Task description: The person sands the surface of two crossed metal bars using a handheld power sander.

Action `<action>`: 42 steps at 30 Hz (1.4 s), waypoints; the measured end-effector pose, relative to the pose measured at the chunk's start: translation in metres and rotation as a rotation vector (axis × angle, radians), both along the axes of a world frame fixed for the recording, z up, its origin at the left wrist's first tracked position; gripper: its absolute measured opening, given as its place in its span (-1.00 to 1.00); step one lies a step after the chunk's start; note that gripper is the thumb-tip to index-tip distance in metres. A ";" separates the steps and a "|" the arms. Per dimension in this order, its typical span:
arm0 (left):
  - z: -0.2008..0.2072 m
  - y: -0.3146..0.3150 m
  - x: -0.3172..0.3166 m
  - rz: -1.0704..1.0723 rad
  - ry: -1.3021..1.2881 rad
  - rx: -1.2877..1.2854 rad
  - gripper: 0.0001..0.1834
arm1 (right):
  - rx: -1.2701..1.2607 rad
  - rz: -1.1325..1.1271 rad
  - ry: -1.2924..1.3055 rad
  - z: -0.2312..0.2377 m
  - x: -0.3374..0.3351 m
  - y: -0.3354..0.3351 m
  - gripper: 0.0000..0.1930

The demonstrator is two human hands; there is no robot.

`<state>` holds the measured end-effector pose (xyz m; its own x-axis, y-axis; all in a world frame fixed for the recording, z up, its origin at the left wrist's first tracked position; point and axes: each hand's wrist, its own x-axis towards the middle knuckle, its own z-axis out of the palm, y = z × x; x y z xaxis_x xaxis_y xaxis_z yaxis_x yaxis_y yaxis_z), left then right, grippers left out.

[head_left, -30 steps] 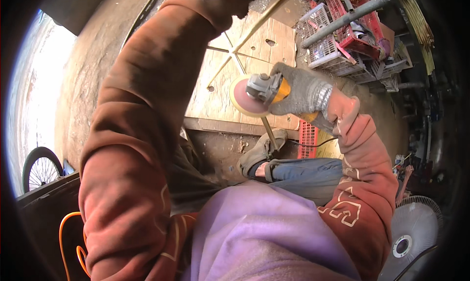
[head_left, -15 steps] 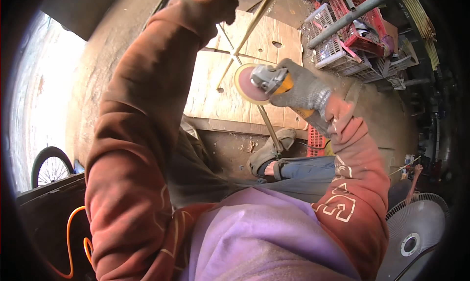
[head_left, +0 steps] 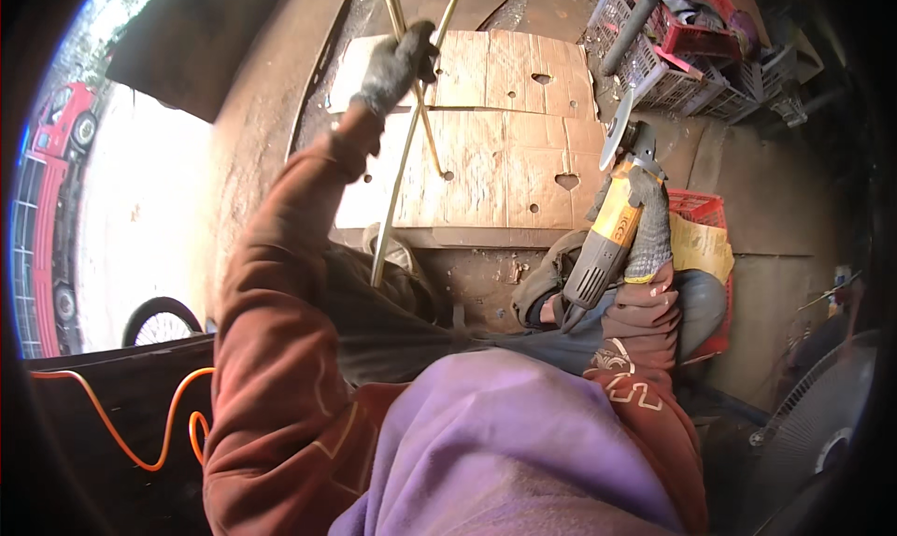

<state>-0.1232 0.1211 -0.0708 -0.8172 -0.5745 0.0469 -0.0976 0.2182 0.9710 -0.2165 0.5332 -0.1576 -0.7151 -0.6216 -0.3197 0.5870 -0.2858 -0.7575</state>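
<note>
With my gloved left hand I grip a frame of thin brass-coloured metal rods where its bars cross. One long bar slants down toward my left leg, and other bars reach past the top edge of the view. My gloved right hand is wrapped round a yellow and grey angle grinder, held over my right leg. The grinder's disc points away from me, edge-on, apart from the rods. Part of the left fingers is hidden behind the bars.
Flattened cardboard lies on the floor ahead. Stacked plastic crates stand at the far right, and a red crate sits beside my right leg. A fan is at lower right. An orange cord curls at left, near a bicycle wheel.
The grinder has swung right and back, away from the rods, its disc turned edge-on. My left hand has come nearer with the rod frame, which has shifted left. A red truck shows at left.
</note>
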 end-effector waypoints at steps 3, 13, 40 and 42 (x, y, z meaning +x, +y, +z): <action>-0.012 0.004 -0.021 0.038 0.120 0.137 -0.34 | -0.089 -0.020 -0.225 -0.001 0.003 0.002 -0.48; 0.042 -0.014 -0.023 0.026 0.161 0.532 -0.35 | -0.038 -0.203 0.044 0.041 0.024 -0.002 -0.47; 0.076 -0.107 0.075 0.152 0.447 0.318 -0.11 | 0.121 0.136 -0.198 -0.078 0.038 -0.096 -0.69; 0.067 -0.131 0.082 0.185 0.351 0.241 -0.21 | -0.119 0.126 -0.160 -0.103 0.051 -0.121 -0.73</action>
